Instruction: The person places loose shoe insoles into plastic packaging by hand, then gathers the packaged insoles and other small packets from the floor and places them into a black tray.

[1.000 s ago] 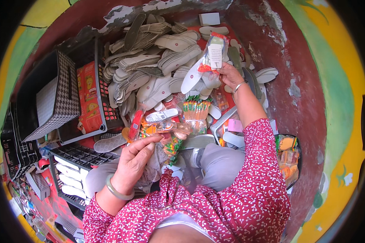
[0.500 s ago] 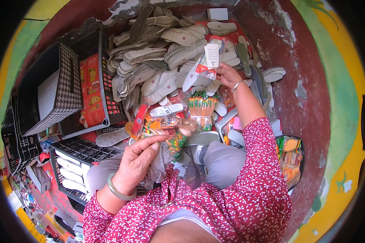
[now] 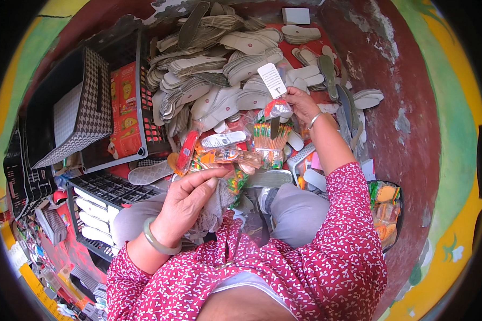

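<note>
My right hand [image 3: 303, 104] grips a small clear-and-red plastic packet [image 3: 278, 108], above the bundle of wooden sticks with green and orange ends [image 3: 270, 140]. A white printed card [image 3: 272, 80] stands up from the packet, beside my fingers. Nearer to me, my left hand [image 3: 186, 200] is closed in a pinch, thumb against forefinger; whether anything thin is between them is too small to make out. Just beyond its fingertips lie a red packet [image 3: 187, 150], a white insole-shaped piece [image 3: 224, 139] and a clear bag with brown contents [image 3: 230, 156].
Stacks of pale insoles [image 3: 211, 104] fill the far side against the dark red wall [image 3: 399, 69]. On the left stand a houndstooth box [image 3: 80, 117] and a black crate [image 3: 93, 251] of white insoles. A black-rimmed basket [image 3: 399, 227] of bagged goods sits at the right.
My right hand has turned the packet so it hangs lower and nearer, with the white card now tilted above it. My left hand keeps its pinch, almost unmoved. The view has shifted slightly.
</note>
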{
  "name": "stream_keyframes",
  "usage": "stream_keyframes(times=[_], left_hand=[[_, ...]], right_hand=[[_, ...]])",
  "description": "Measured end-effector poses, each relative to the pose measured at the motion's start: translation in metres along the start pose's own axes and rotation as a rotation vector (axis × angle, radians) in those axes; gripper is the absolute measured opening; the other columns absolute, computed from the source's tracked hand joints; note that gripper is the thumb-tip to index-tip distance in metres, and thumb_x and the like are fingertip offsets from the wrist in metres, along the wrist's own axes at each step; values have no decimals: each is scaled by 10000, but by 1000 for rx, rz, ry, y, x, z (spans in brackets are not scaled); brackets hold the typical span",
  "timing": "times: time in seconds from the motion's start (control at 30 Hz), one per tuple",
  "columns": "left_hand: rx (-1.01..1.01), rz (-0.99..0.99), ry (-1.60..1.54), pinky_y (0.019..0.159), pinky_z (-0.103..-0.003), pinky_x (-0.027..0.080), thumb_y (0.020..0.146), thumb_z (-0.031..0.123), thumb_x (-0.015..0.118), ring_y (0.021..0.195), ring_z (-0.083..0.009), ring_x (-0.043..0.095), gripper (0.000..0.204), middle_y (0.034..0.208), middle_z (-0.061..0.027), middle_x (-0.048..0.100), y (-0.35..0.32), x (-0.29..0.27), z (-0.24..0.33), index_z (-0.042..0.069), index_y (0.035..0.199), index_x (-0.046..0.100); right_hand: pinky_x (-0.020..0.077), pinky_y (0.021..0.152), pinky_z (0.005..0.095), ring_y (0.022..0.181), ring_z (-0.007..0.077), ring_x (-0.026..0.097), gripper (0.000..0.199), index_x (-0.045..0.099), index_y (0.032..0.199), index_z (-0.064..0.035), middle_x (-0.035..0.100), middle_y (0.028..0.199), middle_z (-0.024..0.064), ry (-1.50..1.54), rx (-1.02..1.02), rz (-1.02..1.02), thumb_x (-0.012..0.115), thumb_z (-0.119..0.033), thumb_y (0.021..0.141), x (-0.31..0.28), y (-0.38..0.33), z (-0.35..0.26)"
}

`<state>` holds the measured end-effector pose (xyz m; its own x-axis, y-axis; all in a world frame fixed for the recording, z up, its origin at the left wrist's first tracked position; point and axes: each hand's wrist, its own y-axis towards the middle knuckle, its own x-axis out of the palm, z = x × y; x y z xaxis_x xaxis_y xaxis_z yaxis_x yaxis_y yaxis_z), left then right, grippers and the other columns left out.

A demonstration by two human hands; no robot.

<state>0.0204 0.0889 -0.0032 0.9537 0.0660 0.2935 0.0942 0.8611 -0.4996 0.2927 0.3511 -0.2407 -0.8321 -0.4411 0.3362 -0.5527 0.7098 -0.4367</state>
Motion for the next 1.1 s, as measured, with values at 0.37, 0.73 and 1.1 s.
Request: stream_keyframes(times=[0.37,0.73,1.1], left_hand=[[-11,-12,-30,667,-180,424,931,94,452,739,-29,493,256,878,24,580,-1,-7,-10,10,1141,571],[59,-14,26,735,-189,435,920,78,448,845,-42,520,270,966,-11,593,6,-17,-15,-5,1155,552],[78,73,-22,835,-240,452,926,167,488,977,-128,551,402,1121,-95,556,20,-34,-24,-29,1269,415]], right_hand=[[402,964,424,1098,314,526,507,385,1259,87,502,1215,215,591,-5,-496,506,-203,861,116,-45,-42],[474,875,442,1017,340,577,640,373,1242,126,513,1187,248,580,137,-499,569,-298,804,178,-65,-61],[424,864,277,987,142,555,329,563,1110,52,609,1065,100,-213,-162,-598,486,-192,904,175,-65,-61]])
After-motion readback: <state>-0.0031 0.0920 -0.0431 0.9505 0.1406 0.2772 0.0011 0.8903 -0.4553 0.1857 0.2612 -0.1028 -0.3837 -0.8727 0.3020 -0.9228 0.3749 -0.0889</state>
